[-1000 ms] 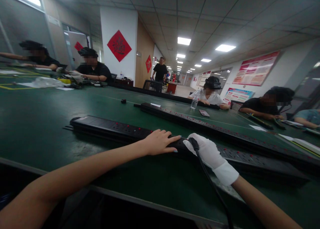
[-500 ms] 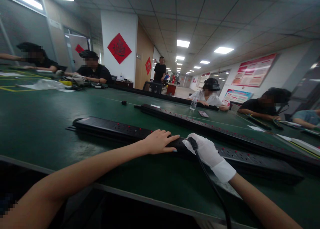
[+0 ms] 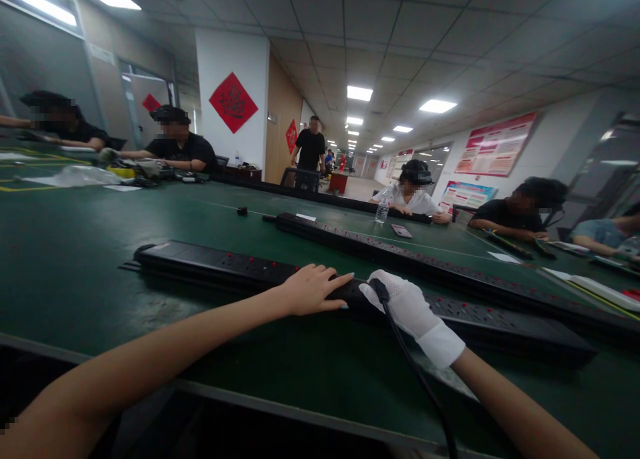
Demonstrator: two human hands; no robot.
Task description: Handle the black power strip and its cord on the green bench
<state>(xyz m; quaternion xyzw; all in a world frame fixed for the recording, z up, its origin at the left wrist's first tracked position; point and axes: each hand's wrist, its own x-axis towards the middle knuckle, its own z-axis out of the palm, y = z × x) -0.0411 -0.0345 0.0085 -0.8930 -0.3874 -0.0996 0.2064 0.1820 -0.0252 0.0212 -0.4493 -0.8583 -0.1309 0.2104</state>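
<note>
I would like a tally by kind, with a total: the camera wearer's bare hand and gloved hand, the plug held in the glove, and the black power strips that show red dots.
Bare left hand: 1
White-gloved right hand: 1
Black plug: 1
Black power strips: 2 (near strip, farther strip)
Total: 5

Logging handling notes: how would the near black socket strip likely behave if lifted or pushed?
The near socket strip is probably stiff, since it looks straight along its length. Its low, boxy body suggests sliding rather than rolling. Being long, it might swing if lifted near one end.
</note>
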